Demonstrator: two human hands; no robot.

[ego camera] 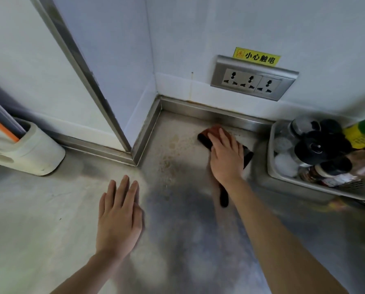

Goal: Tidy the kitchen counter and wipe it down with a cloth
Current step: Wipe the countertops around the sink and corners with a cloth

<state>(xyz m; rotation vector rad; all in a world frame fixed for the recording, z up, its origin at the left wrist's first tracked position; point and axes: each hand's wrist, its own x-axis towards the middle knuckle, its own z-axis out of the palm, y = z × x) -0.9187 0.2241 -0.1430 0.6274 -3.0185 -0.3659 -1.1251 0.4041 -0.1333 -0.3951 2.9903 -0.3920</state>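
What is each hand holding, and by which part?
Right hand presses flat on the middle of the cloth, not gripping it; left hand holds nothing.

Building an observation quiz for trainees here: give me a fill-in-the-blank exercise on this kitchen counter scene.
1. The right hand presses a dark reddish-brown cloth flat on the grey steel counter; the left hand holds ____.
2. The silver wall socket panel has ____ outlets.
3. The yellow warning sticker sits directly ____ that panel.
4. The grey plastic basket of seasoning bottles stands to the cloth's ____.
Missing words: nothing; three; above; right.
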